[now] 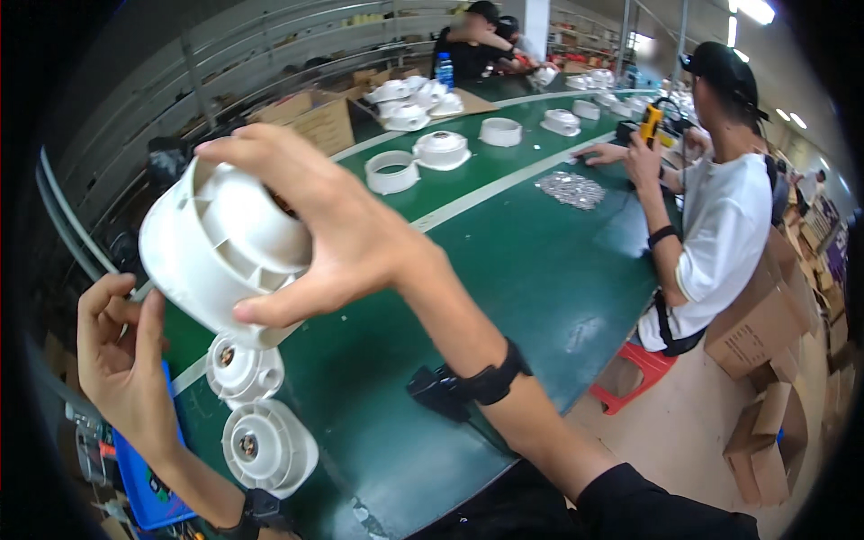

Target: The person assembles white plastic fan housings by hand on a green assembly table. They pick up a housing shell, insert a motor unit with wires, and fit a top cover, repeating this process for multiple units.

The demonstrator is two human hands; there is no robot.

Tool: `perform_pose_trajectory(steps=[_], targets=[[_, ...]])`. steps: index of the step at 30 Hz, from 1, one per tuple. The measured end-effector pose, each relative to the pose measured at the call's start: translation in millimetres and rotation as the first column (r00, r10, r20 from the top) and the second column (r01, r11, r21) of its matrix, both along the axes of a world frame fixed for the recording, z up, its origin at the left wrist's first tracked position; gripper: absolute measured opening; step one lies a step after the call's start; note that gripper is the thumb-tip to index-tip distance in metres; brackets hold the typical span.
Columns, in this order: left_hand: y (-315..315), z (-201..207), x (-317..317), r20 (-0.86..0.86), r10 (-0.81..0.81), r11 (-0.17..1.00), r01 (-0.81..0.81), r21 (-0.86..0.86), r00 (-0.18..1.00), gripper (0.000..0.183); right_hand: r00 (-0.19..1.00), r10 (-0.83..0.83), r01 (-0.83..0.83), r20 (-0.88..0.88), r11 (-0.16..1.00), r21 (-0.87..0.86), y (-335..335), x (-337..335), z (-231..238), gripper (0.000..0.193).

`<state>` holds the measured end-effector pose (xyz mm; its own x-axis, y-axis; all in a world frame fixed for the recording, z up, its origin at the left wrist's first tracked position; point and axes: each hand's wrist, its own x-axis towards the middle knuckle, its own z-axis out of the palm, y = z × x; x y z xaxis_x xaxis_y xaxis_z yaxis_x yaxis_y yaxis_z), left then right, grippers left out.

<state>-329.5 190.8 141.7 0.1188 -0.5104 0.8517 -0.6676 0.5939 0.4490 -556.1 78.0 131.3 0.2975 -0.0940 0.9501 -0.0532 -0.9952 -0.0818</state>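
Raised above the bench's left side is a round white plastic housing [193, 256] with ribs inside its rim. My right hand [337, 229] grips it, fingers over the top and thumb along the lower edge. Just below and left of it is my left hand [126, 351], fingers bent and apart from the thumb, with nothing visible in it. Its thumb tip is close to the housing; whether they touch I cannot tell. Under the raised piece, a white housing with a copper-coloured centre [241, 367] and a similar larger housing [268, 447] lie on the green bench.
A blue tray [148, 486] sits at the lower left. White rings [391, 173] and housings [441, 150] line the green belt [472, 180]. Small metal parts [571, 190] lie near a co-worker [729, 207] holding a yellow tool [650, 123]. Cardboard boxes [756, 315] stand at the right.
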Motion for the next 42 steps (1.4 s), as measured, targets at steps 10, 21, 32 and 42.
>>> perform_pose_trajectory(steps=[10, 21, 32, 42], targets=[[-15, -7, -3, -0.082, 0.003, 1.000, -0.003, 0.004, 0.997, 0.019, 0.986, 0.139, -0.144, 0.092, 0.988, 0.055, 0, 7, -4, 0.097], [-11, -3, -6, -0.112, 0.034, 0.997, -0.025, 0.079, 0.993, 0.016, 0.988, 0.126, -0.133, 0.089, 0.988, 0.076, -2, 4, -2, 0.100], [2, -9, 0, -0.029, 0.142, 0.983, -0.145, -0.110, 0.989, 0.031, 0.991, 0.113, -0.119, 0.073, 0.989, 0.089, -1, 6, -4, 0.097], [-16, -3, -16, -0.051, -0.067, 0.989, 0.060, -0.134, 0.996, 0.046, 0.877, 0.473, -0.457, 0.083, 0.770, 0.446, 7, -3, 1, 0.105]])
